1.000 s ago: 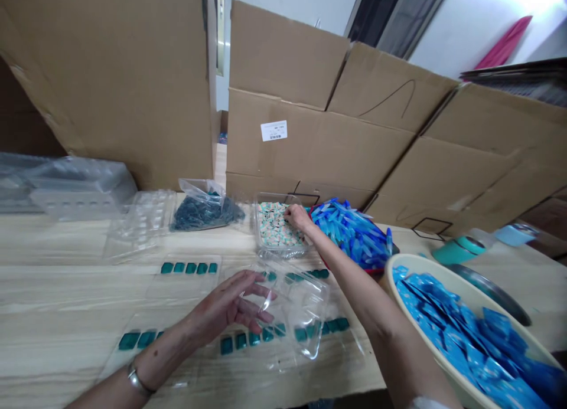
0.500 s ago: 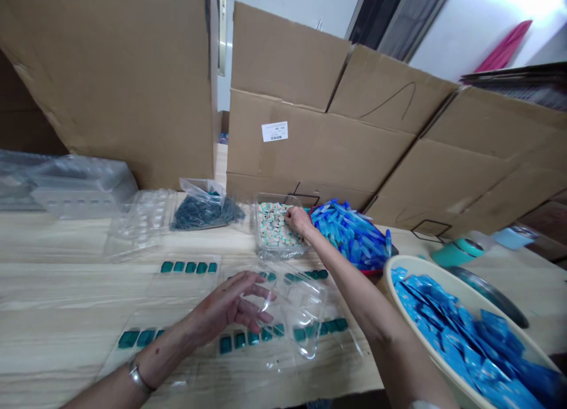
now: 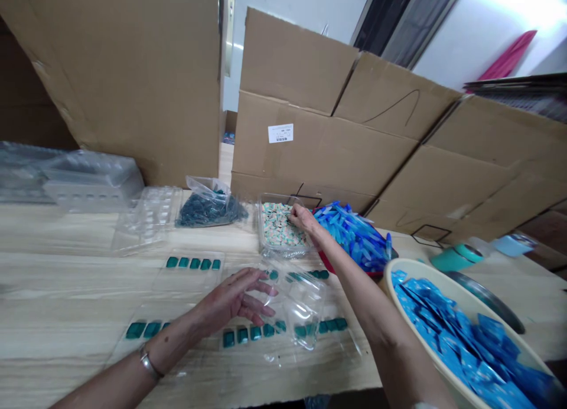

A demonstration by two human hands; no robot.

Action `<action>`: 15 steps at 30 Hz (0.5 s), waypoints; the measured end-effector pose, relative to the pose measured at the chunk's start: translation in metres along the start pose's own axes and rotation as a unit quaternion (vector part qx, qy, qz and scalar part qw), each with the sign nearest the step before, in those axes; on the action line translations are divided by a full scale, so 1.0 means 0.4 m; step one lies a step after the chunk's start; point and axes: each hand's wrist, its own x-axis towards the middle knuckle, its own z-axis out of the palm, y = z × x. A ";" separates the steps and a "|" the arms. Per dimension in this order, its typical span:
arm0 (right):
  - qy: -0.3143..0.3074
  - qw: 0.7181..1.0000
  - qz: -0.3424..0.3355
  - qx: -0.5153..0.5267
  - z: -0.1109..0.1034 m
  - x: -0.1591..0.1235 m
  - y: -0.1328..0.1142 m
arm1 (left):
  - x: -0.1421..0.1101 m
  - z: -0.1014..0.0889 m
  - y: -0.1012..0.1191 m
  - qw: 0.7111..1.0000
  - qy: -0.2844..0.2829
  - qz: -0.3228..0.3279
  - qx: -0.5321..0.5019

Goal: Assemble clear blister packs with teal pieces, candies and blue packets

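My left hand (image 3: 245,297) is over the table with its fingers apart, beside a clear plastic tray (image 3: 305,303). I cannot tell whether its fingertips touch that tray. Under and around the hand, clear trays hold rows of dark green square pieces (image 3: 256,333). My right hand (image 3: 302,218) reaches into a clear plastic box (image 3: 283,252) of small pale pieces with green and orange bits (image 3: 278,223). Its fingers are bent together at the pieces, and whatever is between them is hidden.
A plastic bag of dark green pieces (image 3: 208,209) lies left of the box. On the right are a red tray of blue pen-like items (image 3: 354,235) and a cream tub (image 3: 392,273) of blue packets. Stacked clear trays (image 3: 95,182) stand far left. Cardboard (image 3: 319,143) walls the back.
The view has shifted slightly. My right hand stays in the box at the small pieces, and my left hand keeps nearly the same pose beside the clear tray.
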 end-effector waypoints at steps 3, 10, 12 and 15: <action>0.009 1.000 -0.012 -0.001 -0.015 -0.004 0.001 | -0.001 0.002 0.001 1.000 -0.004 -0.001 -0.001; -0.017 0.988 -0.103 -0.113 -0.015 0.010 -0.020 | 0.002 0.001 -0.011 1.000 -0.011 -0.007 0.001; -0.048 0.981 -0.122 -0.142 -0.008 0.016 -0.030 | 0.003 0.000 -0.013 1.000 -0.009 -0.006 0.002; -0.085 0.977 -0.130 -0.147 0.001 0.015 -0.040 | 0.002 0.001 -0.012 1.000 -0.008 -0.004 0.001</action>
